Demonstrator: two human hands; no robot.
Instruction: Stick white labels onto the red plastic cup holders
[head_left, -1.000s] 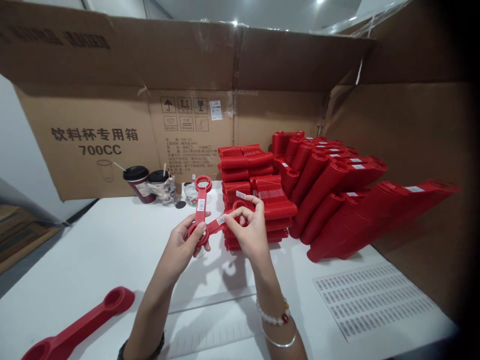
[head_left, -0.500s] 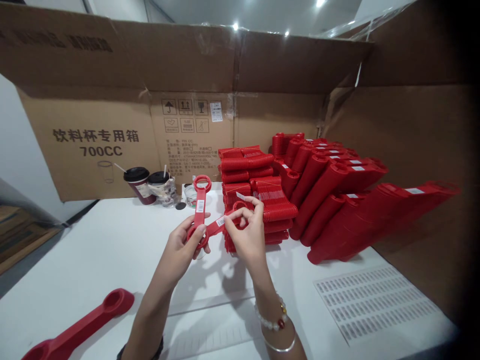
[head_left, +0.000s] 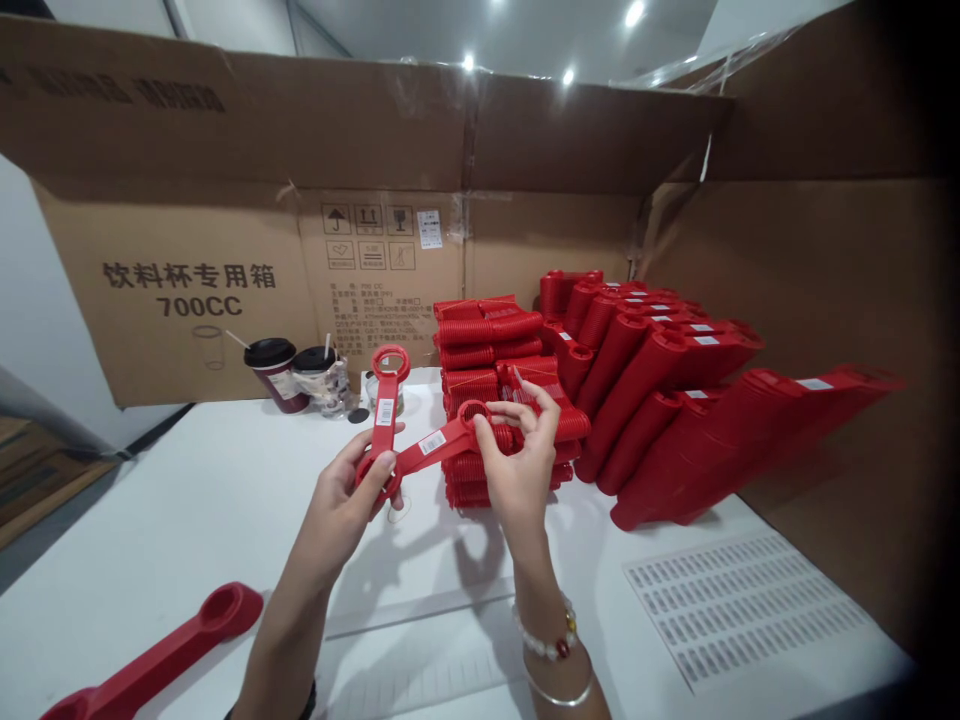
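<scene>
My left hand (head_left: 337, 495) is closed around the overlapping ring ends of two red plastic ring-ended handles. One handle (head_left: 385, 420) stands upright from that grip, with a barcode sticker on its bar. The other (head_left: 433, 447) slants right, also with a barcode sticker. Its far ring lies just beside the fingers of my right hand (head_left: 521, 455), which are spread apart. Behind my right hand rise the stacked red handles (head_left: 487, 350). The lower parts of both handles are partly hidden by my left fingers.
Stacks and long rows of red handles (head_left: 667, 370) fill the table's right side, against a large cardboard box (head_left: 187, 270). Lidded drink cups (head_left: 274, 372) stand at the back. A loose red handle (head_left: 172, 650) lies near the front left, and a perforated white sheet (head_left: 742, 610) lies front right.
My right hand has moved right, off the slanting handle's sticker, and its fingers have spread apart. The slanting handle now shows more fully. My view has shifted slightly.
</scene>
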